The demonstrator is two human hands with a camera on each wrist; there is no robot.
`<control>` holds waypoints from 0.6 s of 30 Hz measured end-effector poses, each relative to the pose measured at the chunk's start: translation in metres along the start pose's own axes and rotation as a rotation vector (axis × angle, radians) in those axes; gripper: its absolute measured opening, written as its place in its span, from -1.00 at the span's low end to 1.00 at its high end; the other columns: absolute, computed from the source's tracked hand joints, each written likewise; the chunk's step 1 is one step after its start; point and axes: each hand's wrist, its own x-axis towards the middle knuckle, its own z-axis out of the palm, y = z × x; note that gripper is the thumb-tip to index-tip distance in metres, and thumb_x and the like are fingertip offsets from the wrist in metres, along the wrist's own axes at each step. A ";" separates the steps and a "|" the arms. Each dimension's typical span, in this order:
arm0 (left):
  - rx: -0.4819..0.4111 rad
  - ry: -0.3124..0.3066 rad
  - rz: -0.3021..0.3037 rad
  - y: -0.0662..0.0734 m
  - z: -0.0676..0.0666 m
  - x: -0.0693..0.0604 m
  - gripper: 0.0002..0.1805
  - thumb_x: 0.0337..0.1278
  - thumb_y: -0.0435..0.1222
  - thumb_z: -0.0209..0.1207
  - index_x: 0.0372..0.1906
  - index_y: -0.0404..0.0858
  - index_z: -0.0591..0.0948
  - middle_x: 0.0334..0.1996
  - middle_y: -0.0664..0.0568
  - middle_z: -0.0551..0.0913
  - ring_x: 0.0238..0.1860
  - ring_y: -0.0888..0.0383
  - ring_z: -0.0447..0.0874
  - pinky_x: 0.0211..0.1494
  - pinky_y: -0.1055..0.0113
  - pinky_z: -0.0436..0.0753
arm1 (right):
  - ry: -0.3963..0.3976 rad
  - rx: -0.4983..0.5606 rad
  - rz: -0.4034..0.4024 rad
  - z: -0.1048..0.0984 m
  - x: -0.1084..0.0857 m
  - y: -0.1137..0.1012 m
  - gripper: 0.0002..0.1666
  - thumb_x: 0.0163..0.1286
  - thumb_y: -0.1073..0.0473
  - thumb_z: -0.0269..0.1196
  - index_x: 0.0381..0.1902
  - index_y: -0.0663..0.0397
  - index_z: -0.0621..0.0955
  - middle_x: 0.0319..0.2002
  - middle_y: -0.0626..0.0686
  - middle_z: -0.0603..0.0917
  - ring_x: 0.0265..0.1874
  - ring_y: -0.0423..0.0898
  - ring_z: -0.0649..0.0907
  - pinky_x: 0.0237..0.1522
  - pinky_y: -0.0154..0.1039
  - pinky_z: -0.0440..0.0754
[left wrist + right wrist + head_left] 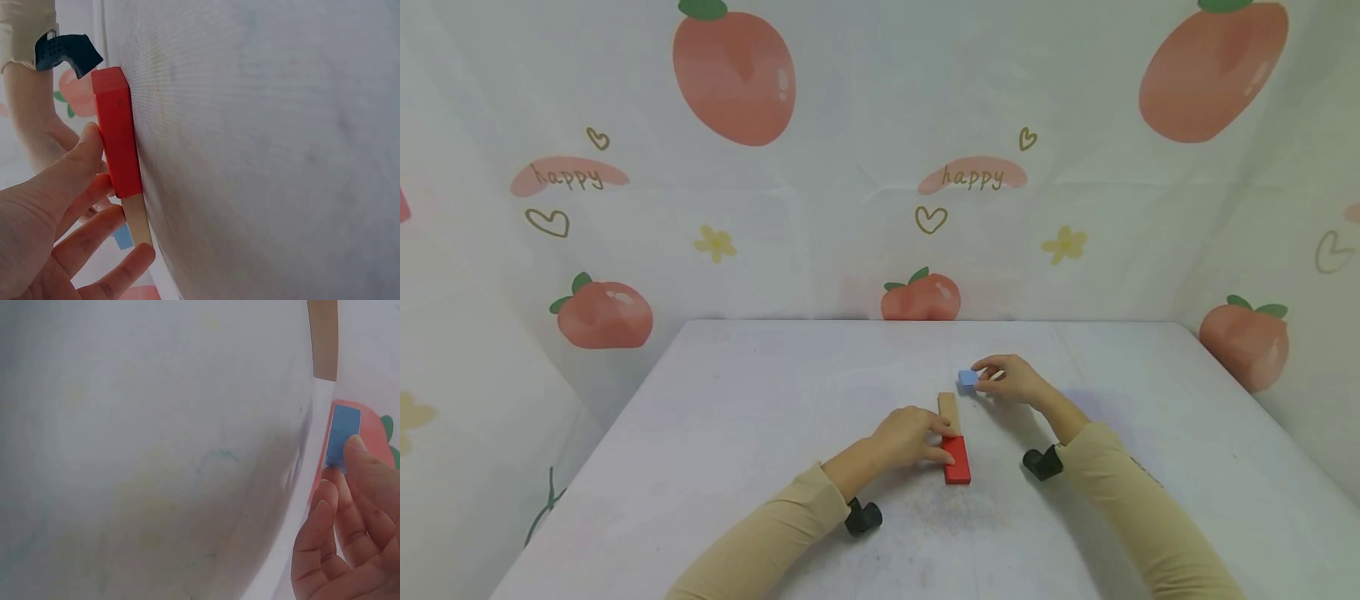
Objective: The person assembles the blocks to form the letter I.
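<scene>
A red block [957, 461] and a plain wooden block [949, 412] lie end to end in one line on the table. My left hand [908, 440] touches them from above, its thumb [91, 136] on the red block and other fingers spread toward the wooden one. Beyond the wooden block's far end, my right hand [1013, 380] pinches a small blue block [343, 434] between thumb and fingertips. In the right wrist view the blue block appears held a little away from the wooden block's end.
The white table [775, 400] has faint stains. A white curtain printed with peaches [921, 298] hangs behind and at the sides. A black wrist device [863, 518] is on the left arm, and a similar one [1042, 463] on the right.
</scene>
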 end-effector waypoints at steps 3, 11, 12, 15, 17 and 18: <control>0.001 0.001 0.000 0.000 0.000 0.000 -0.56 -0.06 -0.01 0.32 0.01 0.01 0.66 0.09 0.16 0.63 0.16 0.18 0.54 0.21 0.30 0.50 | -0.005 0.012 0.006 0.001 0.001 0.000 -0.60 0.21 0.26 0.28 0.00 0.34 0.56 -0.29 0.23 0.66 -0.28 0.00 0.65 -0.36 -0.35 0.54; -0.002 -0.005 -0.009 0.001 0.000 0.000 -0.56 -0.05 0.00 0.32 0.02 0.02 0.66 0.10 0.15 0.62 0.16 0.17 0.54 0.21 0.30 0.51 | -0.005 0.017 0.000 0.003 0.002 -0.002 -0.60 0.21 0.26 0.28 -0.01 0.34 0.56 -0.29 0.24 0.66 -0.26 0.01 0.65 -0.33 -0.37 0.53; -0.002 -0.005 -0.009 0.001 0.000 0.000 -0.56 -0.05 0.00 0.31 0.02 0.02 0.65 0.10 0.15 0.62 0.16 0.17 0.54 0.22 0.29 0.51 | -0.006 0.016 0.001 0.004 0.002 -0.002 -0.60 0.21 0.26 0.28 -0.01 0.34 0.56 -0.29 0.23 0.66 -0.26 0.01 0.65 -0.32 -0.37 0.54; -0.003 -0.005 -0.006 0.001 -0.001 0.000 -0.56 -0.05 0.00 0.31 0.02 0.02 0.65 0.10 0.15 0.62 0.16 0.17 0.54 0.22 0.29 0.50 | -0.011 0.015 0.015 0.005 0.003 -0.003 -0.59 0.21 0.24 0.28 0.00 0.32 0.56 -0.28 0.22 0.66 -0.26 0.00 0.64 -0.33 -0.37 0.55; -0.004 -0.006 -0.006 0.001 -0.001 0.000 -0.56 -0.04 0.00 0.31 0.02 0.02 0.65 0.10 0.15 0.62 0.16 0.17 0.54 0.22 0.29 0.50 | -0.013 0.014 0.026 0.006 0.003 -0.005 -0.58 0.21 0.23 0.29 0.01 0.31 0.56 -0.27 0.22 0.65 -0.26 0.00 0.63 -0.33 -0.37 0.56; -0.004 -0.007 -0.005 0.001 -0.001 0.000 -0.56 -0.04 0.00 0.31 0.02 0.02 0.65 0.10 0.15 0.62 0.16 0.17 0.54 0.22 0.29 0.50 | -0.014 0.013 0.025 0.007 0.004 -0.005 -0.58 0.21 0.23 0.29 0.01 0.31 0.56 -0.28 0.22 0.65 -0.27 0.01 0.63 -0.33 -0.37 0.57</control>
